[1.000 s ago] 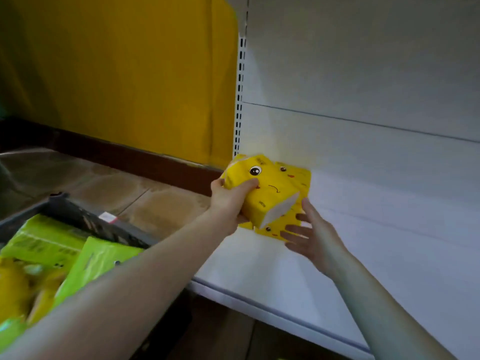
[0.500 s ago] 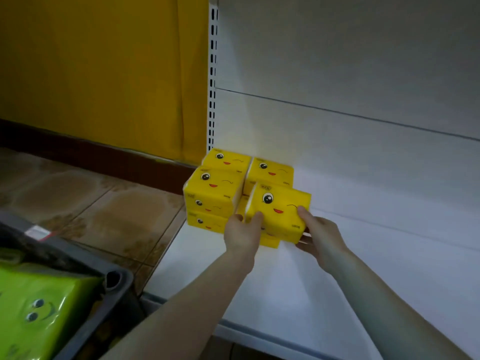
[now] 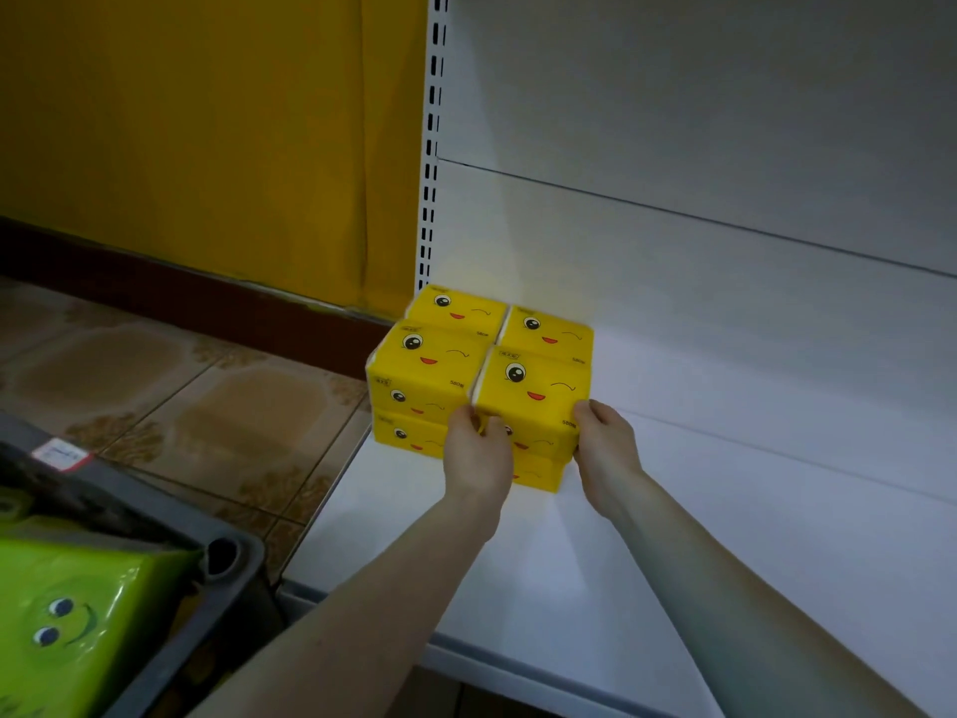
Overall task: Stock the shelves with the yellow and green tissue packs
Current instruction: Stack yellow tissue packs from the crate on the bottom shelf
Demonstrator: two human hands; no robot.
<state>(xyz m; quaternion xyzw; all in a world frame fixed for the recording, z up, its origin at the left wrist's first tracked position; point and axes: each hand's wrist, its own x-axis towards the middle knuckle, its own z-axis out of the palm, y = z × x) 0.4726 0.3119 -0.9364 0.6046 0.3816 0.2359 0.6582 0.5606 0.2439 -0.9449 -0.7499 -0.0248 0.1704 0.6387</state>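
Several yellow tissue packs [image 3: 434, 363] with cartoon faces stand stacked at the left end of the white shelf [image 3: 699, 536], against the back panel. The front right top yellow pack [image 3: 536, 387] lies level with its neighbours. My left hand [image 3: 479, 456] holds its front left corner with curled fingers. My right hand [image 3: 607, 448] holds its front right corner the same way. A green tissue pack [image 3: 77, 614] with a smiling face lies in the crate at the lower left.
A dark grey crate [image 3: 220, 577] stands on the tiled floor [image 3: 207, 401] left of the shelf. A slotted white upright [image 3: 432, 147] marks the shelf's left end, with a yellow wall [image 3: 207, 121] beyond it. The shelf surface stretches bare to the right of the stack.
The yellow pack, tilted in my hands a second ago, has come down onto the front right of the stack. Both hands stayed on it, and my view shifted right.
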